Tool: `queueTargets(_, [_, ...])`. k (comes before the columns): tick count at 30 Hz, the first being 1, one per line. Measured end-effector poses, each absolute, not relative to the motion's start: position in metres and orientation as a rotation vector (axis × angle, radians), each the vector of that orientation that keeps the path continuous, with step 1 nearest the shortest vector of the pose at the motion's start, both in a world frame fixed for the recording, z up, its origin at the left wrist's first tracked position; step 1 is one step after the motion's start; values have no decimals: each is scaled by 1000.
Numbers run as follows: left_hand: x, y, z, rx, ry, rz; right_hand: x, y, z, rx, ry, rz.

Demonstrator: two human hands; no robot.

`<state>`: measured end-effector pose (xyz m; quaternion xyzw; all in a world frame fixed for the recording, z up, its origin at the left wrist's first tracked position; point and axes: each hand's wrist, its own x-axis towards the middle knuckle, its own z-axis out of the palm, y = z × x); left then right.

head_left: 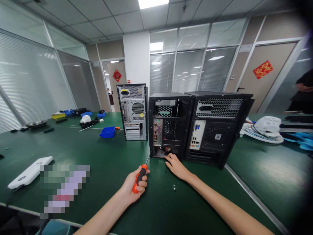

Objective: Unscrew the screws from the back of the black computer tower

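Three computer cases stand upright on the green table, their back panels facing me. My left hand point(136, 183) is wrapped round an orange and black screwdriver point(140, 180), whose tip is at the lower left edge of the middle case point(168, 124). My right hand point(176, 165) rests at the bottom edge of that same case, fingers spread, holding nothing. A dark case point(215, 130) stands right beside it, and a silver-backed case point(135, 112) is on the left. Small screws or bits point(174, 187) lie on the table near my right forearm.
The green table point(93, 153) carries a blue tray point(107, 132), a white device point(30, 172), a blurred-out item point(67, 189) and small trays at the far left. On the right are a white fan point(266, 129) and blue blades point(302, 140). A person point(304, 93) is at the far right.
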<state>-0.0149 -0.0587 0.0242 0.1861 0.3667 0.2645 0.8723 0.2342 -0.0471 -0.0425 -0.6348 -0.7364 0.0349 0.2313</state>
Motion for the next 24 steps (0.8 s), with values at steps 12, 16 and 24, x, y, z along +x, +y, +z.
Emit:
queueTargets(12, [-7, -62, 25, 638, 919, 540, 228, -50, -34, -1783, -2037, 113])
queueTargets(16, [-5, -63, 24, 754, 976, 528, 228, -49, -36, -1793, -2039, 107])
queueTargets(24, [-6, -59, 28, 965, 1070, 464, 229, -46, -43, -1794, -2031, 88])
